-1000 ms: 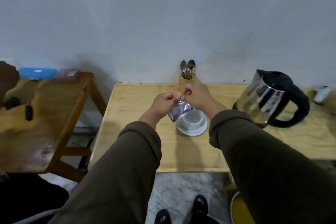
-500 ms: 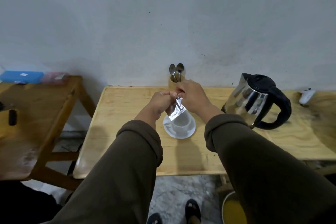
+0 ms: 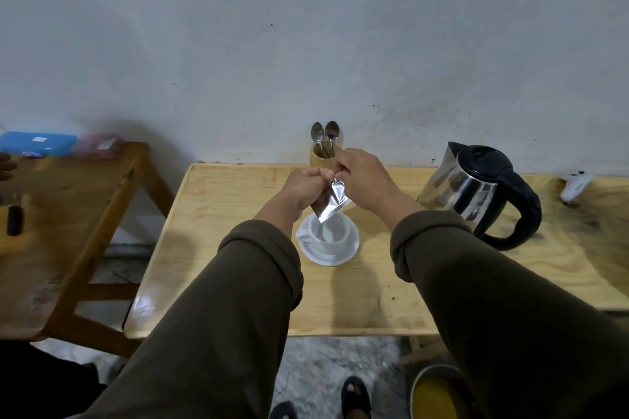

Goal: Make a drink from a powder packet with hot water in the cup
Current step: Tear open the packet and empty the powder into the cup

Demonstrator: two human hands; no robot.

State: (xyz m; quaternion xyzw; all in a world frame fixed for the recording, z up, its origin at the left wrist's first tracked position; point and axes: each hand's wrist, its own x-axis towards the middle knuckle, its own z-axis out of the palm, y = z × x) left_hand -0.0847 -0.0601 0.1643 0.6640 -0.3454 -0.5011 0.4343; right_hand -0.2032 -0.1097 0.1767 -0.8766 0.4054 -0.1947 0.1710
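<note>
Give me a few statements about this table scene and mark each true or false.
1. Both hands, left and right, hold the packet above the cup. True.
2. The cup sits on a saucer. True.
3. The kettle is left of the cup. False: it stands to the right.
4. The spoons lie flat on the table. False: they stand upright in a holder by the wall.

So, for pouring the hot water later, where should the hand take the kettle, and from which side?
Grip the kettle by its black loop handle, coming from the right with the right hand. The handle arches out on the right, away from the steel body, and the spout points left toward the cup, so tipping would probably need little turning.
</note>
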